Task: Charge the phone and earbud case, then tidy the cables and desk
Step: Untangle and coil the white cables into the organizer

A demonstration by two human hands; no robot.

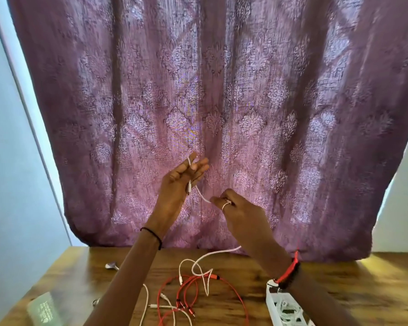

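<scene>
Up in front of the purple curtain (222, 90), well above the desk, the white cable (201, 194) is pinched by the thumb against the near-straight fingers of the left hand (179, 182). Lower down it is gripped by the right hand (238, 210). Its slack is trailed onto the wooden desk (339, 290) among tangled red cables (212, 276), and a white power strip (285, 307) is seen at right.

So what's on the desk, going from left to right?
Pale flat object → small silver thing → tangle of red and white cables → white power strip.
</scene>
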